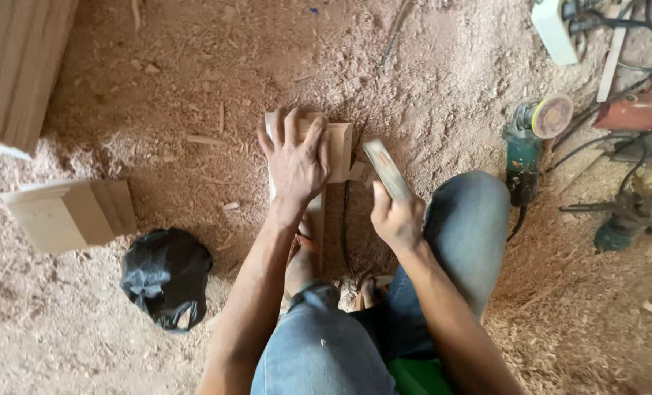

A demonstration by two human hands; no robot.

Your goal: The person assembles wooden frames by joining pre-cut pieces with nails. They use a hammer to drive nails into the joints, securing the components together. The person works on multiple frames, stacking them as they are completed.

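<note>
Workpiece: a wooden board (338,150) lies flat on the sawdust-covered floor (158,95), directly ahead of the person's knees. The left hand (294,162) presses down on the board, palm flat, fingers spread, forearm extended forward; it clamps nothing. The right hand (398,218) is closed in a fist around a flat, blurred tool (387,168), held just right of the board, blade end angled toward the board's right edge; whether it touches the wood cannot be determined. An angle grinder (529,143) lies farther right. A black plastic bag (165,274) and a stack of cut boards (70,212) lie to the left.
</note>
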